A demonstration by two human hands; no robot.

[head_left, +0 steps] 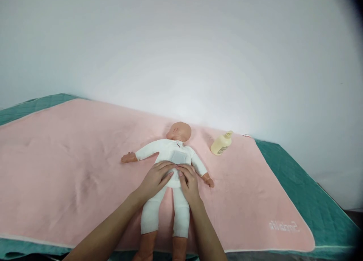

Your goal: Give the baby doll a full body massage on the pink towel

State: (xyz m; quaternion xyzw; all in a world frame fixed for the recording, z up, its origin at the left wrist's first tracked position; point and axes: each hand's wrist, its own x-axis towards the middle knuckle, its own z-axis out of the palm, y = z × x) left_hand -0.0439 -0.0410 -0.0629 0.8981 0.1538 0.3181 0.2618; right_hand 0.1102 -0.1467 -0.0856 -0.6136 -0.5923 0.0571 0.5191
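A baby doll (180, 210) in a white cloth body lies face down, its bald head turned to the left and its arms spread. A grey patch (179, 157) shows on its upper back. Both of my hands rest flat on the doll's lower back, fingertips nearly meeting at the middle. My left hand (156, 177) has its fingers stretched out, with the thumb a little apart. The fingers of my right hand (188, 180) are likewise extended, thumb pointing up. Neither hand grips anything.
Under the doll is a pink blanket (241, 200) with lettering near its right corner. A yellow pump bottle (221, 144) lies tilted right of the doll's head. Green quilted bedding (309, 189) borders the blanket. Behind stands a pale wall (181, 56).
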